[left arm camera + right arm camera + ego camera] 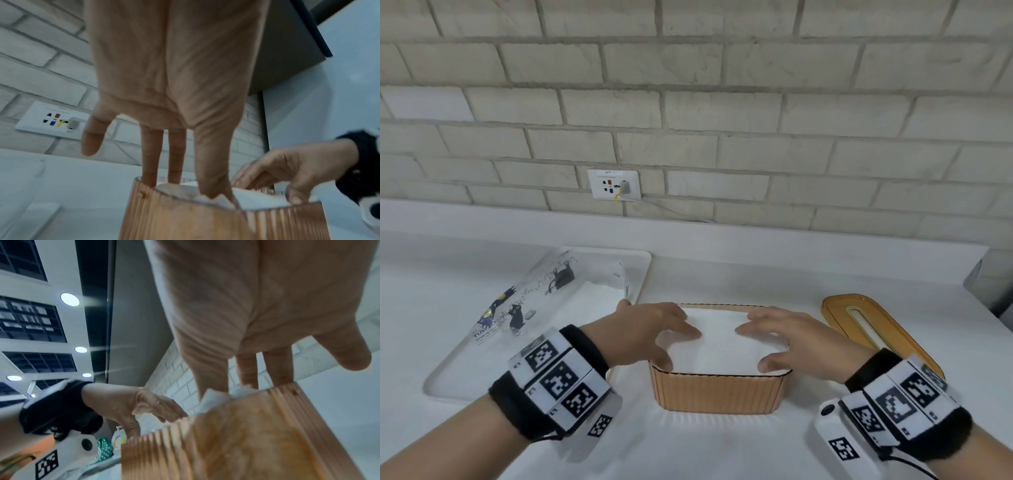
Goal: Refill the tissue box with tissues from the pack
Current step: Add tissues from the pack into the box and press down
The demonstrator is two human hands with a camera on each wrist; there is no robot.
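Head view: your left hand (643, 334) and right hand (784, 339) lie spread, fingers fairly straight, pressing the white tissues (726, 337) down into the ribbed amber tissue box (717, 394) on the table (705, 445). The stack looks soft, light and springy; push near its corners, along the rim. The lid (873, 329) waits right, the pack (530, 308) left.
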